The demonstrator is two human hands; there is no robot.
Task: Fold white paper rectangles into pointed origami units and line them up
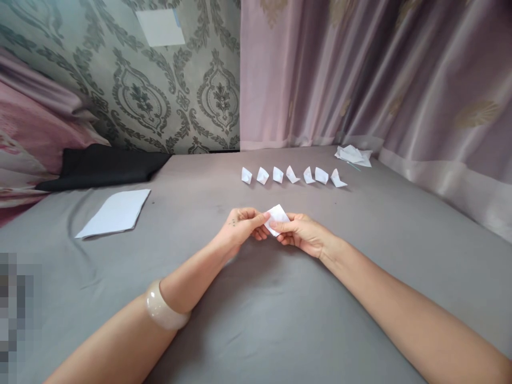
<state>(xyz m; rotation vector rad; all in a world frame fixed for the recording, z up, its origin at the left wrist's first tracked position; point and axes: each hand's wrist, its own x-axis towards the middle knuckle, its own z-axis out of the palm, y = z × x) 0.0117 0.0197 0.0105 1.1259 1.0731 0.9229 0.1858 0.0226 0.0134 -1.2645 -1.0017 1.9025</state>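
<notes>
Left forearm: is being ringed by bangle
Folded paper: is being pinched by left hand and right hand

A room in a home is suggested by satin curtains, damask wallpaper and a grey cloth-covered surface.
</notes>
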